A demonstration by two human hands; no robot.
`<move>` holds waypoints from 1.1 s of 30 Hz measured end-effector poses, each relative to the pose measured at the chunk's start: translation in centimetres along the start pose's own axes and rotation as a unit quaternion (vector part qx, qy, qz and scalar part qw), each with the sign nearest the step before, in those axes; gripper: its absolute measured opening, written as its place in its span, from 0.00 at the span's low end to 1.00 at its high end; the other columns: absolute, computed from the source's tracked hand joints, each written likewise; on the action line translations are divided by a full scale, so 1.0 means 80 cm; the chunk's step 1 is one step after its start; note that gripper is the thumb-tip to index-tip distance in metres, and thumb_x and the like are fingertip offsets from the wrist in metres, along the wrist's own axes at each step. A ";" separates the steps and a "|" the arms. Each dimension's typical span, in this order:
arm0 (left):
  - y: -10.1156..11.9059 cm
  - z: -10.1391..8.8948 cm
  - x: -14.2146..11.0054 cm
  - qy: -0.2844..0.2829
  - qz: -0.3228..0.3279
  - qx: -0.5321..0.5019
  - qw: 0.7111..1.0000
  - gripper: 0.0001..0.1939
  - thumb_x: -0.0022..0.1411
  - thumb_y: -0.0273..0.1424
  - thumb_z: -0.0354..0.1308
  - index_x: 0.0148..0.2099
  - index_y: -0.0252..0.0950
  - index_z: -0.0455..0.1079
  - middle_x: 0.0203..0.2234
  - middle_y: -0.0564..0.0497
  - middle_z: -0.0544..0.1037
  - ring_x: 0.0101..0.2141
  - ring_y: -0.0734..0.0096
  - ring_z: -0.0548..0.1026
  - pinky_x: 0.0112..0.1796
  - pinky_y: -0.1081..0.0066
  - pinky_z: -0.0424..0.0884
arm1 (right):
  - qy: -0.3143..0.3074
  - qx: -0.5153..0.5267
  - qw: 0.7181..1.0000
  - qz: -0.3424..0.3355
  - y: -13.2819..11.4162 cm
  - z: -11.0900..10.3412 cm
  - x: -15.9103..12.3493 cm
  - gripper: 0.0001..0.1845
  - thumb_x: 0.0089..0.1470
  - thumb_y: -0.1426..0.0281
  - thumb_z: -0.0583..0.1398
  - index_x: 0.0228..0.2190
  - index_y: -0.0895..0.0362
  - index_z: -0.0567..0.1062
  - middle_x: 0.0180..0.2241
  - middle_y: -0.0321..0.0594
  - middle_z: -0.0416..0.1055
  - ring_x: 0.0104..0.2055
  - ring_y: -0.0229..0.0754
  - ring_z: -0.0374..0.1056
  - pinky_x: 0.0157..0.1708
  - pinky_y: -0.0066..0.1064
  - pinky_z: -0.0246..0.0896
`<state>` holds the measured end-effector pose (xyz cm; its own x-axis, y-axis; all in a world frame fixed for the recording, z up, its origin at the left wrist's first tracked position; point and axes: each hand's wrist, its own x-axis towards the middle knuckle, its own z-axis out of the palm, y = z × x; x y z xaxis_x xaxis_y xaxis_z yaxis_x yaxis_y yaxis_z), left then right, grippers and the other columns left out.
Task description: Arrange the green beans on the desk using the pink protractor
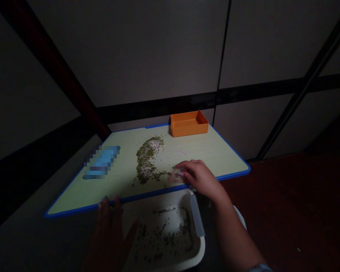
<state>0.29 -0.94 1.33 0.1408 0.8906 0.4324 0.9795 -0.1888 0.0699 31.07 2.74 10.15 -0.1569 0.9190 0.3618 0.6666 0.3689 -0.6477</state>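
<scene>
Small green grains, perhaps beans (147, 156), lie spread in a curved heap on a pale folding table (215, 158) with a blue edge. My right hand (197, 175) rests low over the table near the front edge, fingers loosely curved and thumb apart from the index finger. A thin trail of grains ends just left of its fingertips; nothing held shows. In shadow, my left hand (110, 230) is at the left side of a white basin (200, 247), fingers stretched up toward the table edge and thumb apart. Scattered grains lie inside the basin, below the table edge.
An orange open box (189, 130) stands at the table's back edge. A blurred blue flat object (102, 162) lies at the left. Pale wall panels (158, 56) rise behind the table, and a dark red floor (286, 204) shows at right.
</scene>
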 end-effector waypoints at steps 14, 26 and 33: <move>0.002 0.000 -0.003 0.009 0.006 0.006 1.000 0.41 0.61 0.48 0.42 0.69 0.33 0.35 0.69 0.36 0.36 0.67 0.44 0.44 0.59 0.47 0.56 | 0.008 0.034 0.999 -0.021 -0.011 0.004 0.000 0.15 0.56 0.75 0.57 0.44 0.53 0.75 0.36 0.37 0.76 0.39 0.40 0.67 0.45 0.35 0.54; 0.007 0.001 -0.003 -0.007 -0.015 0.005 1.000 0.42 0.60 0.51 0.40 0.68 0.32 0.38 0.68 0.33 0.42 0.67 0.47 0.43 0.60 0.48 0.55 | -0.032 0.025 0.999 -0.018 0.002 0.001 -0.001 0.14 0.56 0.74 0.57 0.43 0.52 0.76 0.36 0.37 0.76 0.38 0.40 0.68 0.44 0.34 0.56; 0.008 0.000 -0.001 0.001 -0.007 0.012 1.000 0.43 0.60 0.51 0.41 0.68 0.30 0.39 0.67 0.31 0.44 0.67 0.46 0.44 0.60 0.48 0.55 | 0.035 -0.043 0.998 0.029 0.019 0.001 0.002 0.13 0.56 0.73 0.57 0.42 0.53 0.75 0.41 0.41 0.77 0.43 0.44 0.69 0.45 0.37 0.57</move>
<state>0.92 -1.14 1.30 0.1260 0.8923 0.4335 0.9847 -0.1656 0.0547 31.98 3.47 9.22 -0.0672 0.9250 0.3739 0.7336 0.2998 -0.6099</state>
